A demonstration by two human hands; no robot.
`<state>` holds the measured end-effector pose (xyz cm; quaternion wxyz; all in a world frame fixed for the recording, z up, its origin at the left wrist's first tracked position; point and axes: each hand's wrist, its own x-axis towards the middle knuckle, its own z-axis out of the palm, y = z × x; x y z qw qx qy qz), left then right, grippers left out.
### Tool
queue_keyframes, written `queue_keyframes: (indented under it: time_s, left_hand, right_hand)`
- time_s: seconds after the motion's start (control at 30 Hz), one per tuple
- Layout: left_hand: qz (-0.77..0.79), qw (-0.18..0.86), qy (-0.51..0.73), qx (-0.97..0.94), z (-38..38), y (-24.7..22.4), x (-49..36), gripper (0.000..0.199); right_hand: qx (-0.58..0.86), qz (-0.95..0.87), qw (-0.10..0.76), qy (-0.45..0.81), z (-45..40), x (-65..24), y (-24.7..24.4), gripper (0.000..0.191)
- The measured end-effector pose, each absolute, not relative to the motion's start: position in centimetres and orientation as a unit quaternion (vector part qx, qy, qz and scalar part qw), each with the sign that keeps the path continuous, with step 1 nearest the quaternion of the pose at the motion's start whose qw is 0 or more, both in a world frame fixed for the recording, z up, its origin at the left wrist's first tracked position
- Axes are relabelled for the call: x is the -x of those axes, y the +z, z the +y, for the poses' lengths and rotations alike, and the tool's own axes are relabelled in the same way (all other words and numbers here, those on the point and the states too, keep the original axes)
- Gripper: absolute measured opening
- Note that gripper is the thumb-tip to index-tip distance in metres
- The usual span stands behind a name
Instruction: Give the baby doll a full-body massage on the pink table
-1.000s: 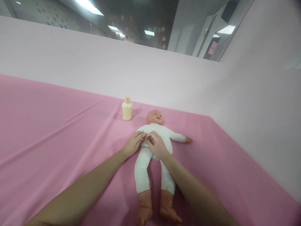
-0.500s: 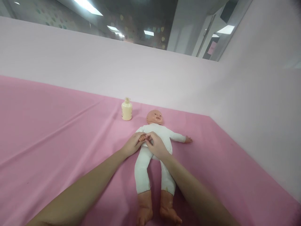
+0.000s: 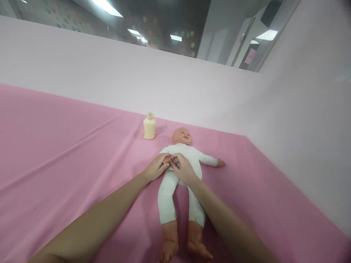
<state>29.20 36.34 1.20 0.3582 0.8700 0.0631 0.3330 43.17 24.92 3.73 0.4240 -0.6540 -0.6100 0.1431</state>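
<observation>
A baby doll [image 3: 182, 149] in a white suit lies on its back on a pink sheet [image 3: 82, 146], head toward the wall. My left hand [image 3: 157, 168] is wrapped round the doll's hand [image 3: 166, 160], which rests over its belly. The fingers of my right hand [image 3: 184, 168] are pinched at the fingers of that same doll hand. The doll's other arm [image 3: 208, 160] stretches out to the right. Both its bare feet point toward me.
A cream pump bottle [image 3: 149, 128] stands on the sheet, left of the doll's head. A pale wall [image 3: 123, 80] rises behind and on the right, with a window [image 3: 164, 22] above.
The view has shifted slightly. The fingers of my right hand have moved a little at the doll's hand; my left hand keeps its hold.
</observation>
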Motion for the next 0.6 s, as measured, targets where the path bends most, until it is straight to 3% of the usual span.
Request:
queue_keyframes:
  time_s: [0.47, 0.6]
  left_hand:
    - [0.107, 0.349, 0.331, -0.871, 36.03, 1.19, -29.34, 0.031]
    - [0.104, 0.344, 0.335, -0.871, 36.21, 0.88, -29.48, 0.029]
  right_hand:
    - [0.627, -0.645, 0.415, 0.139, 24.9, -43.13, 4.34, 0.03]
    - [0.633, -0.633, 0.424, 0.138, 24.87, -43.26, 3.94, 0.022]
